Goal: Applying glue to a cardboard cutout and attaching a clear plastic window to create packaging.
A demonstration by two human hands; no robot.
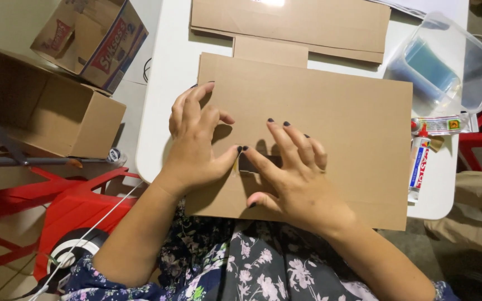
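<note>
On the near half of the white table (pixel 163 100), a large brown cardboard sheet (pixel 336 122) is lying flat, its near edge hanging over the table's rim toward the person's lap. Both hands are pressing down on it. The left hand (pixel 196 139) is spreading flat on the sheet's left part, fingers loosely apart, gripping nothing, its thumb tip reaching a small dark piece (pixel 250 163) on the cardboard. The right hand (pixel 291 178) is lying just right of it, fingers stretched and open, forefinger touching that same dark piece. Farther back, more cardboard pieces (pixel 291 22) are resting. At the far right, a clear plastic tub (pixel 470 67) is sitting, and a glue tube (pixel 418 161) is lying beside the sheet's right edge
</note>
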